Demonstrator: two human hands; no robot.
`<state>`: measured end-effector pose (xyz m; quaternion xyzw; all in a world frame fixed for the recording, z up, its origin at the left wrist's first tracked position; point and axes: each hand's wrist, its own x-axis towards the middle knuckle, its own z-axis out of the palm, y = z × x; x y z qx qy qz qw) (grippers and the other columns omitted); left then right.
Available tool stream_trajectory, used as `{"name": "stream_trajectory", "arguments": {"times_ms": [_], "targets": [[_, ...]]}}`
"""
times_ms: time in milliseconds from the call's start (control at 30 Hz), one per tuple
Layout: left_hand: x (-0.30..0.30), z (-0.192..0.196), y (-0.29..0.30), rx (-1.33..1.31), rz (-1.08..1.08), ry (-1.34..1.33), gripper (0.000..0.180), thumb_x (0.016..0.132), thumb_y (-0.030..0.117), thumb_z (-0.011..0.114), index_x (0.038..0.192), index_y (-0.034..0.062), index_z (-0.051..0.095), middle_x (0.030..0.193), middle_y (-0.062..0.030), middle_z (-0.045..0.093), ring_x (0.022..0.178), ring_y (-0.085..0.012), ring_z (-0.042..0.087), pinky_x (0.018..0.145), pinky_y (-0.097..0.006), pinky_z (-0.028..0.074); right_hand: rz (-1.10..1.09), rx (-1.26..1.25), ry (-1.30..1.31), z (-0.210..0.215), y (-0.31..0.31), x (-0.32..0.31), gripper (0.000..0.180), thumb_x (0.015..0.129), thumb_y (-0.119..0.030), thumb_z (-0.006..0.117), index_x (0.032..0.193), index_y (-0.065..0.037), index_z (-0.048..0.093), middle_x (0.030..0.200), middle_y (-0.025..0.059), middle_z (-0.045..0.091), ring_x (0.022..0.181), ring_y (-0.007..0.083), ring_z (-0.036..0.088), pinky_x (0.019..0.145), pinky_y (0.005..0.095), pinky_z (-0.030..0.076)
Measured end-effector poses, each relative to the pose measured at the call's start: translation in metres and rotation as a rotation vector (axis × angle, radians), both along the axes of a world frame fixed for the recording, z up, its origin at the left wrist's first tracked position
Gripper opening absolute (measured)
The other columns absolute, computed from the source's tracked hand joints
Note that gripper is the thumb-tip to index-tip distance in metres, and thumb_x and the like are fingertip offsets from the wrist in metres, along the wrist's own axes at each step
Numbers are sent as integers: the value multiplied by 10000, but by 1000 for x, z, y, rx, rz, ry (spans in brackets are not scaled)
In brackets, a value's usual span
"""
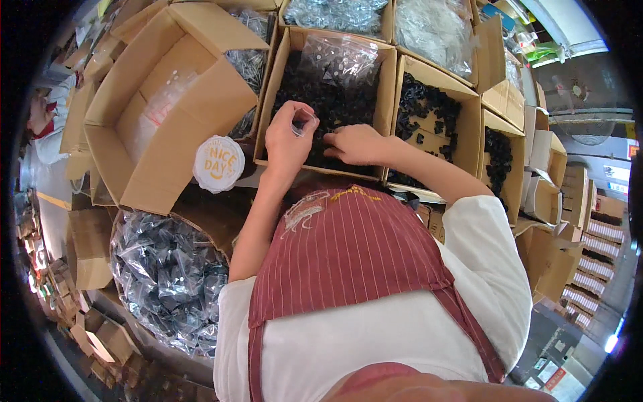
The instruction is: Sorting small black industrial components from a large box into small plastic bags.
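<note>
Some clear bag [301, 127] sits in the curled left hand [287, 139], upper-centre, right hand [356, 144] just right of it over black parts [345, 100], can't tell if pinching any.

Head view, left fisheye of a side-by-side pair; looks steeply down from head height; maroon pinstriped cloth apron [348, 258] near, lower middle; brown rectangular cardboard box [386, 87] of small black parts [293, 84] beyond, upper middle; straight edges bend toward rim.
</note>
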<state>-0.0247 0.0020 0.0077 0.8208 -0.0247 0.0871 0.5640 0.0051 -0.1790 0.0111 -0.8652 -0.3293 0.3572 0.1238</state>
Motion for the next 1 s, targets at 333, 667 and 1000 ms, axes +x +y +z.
{"name": "stream_trajectory", "arguments": {"times_ms": [333,667,1000], "targets": [[2,1,1,-57,34,-60,174,861,-4,694,1018,40,633,856,-57,654,802,-154,644,770,-302,510,-774,642,502,20,-28,39,562,968,-562,574,1137,-32,656,829,24,572,578,86,460,487,237,363],[-3,6,3,-73,60,-51,140,890,6,677,1023,27,640,889,-54,659,814,-134,622,788,-287,499,-886,1157,1057,47,-33,28,724,1041,-581,342,1489,-13,383,1294,257,565,1206,348,564,1103,447,448],[-1,2,3,-76,40,-20,154,896,22,671,1047,34,648,895,-47,662,828,-130,627,799,-284,502,-901,1216,1132,51,-35,21,619,1071,-458,383,1430,42,452,1319,249,558,1226,341,554,1119,451,437]]}}
